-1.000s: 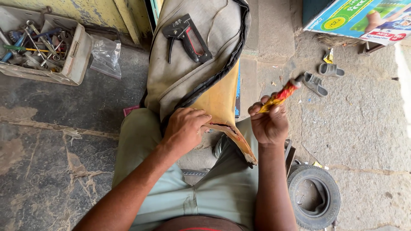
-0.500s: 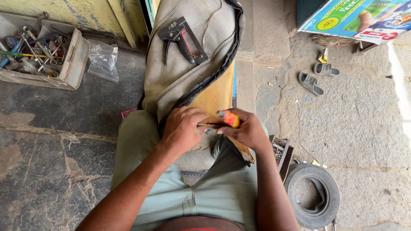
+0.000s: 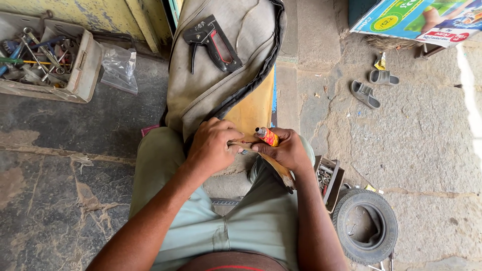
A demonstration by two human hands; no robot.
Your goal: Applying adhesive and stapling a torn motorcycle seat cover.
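Note:
A grey seat cover (image 3: 211, 85) with black piping lies over yellow foam (image 3: 253, 108), resting across my lap. My left hand (image 3: 213, 145) pinches the cover's torn edge against the foam near my knee. In my right hand (image 3: 283, 148) is a small red and yellow glue tube (image 3: 267, 136), its tip pointed at that same edge, close to my left fingers. A black staple gun (image 3: 211, 42) lies on top of the cover, farther from me.
An open box of hand tools (image 3: 45, 62) and a clear plastic bag (image 3: 119, 68) sit at the upper left. A small tyre (image 3: 365, 226) and a box of small parts (image 3: 329, 180) are by my right leg. A pair of sandals (image 3: 374, 85) lies on the stone floor.
My right hand has brought the glue tube down from the right to the cover's edge beside my left hand. My left hand has stayed on the cover.

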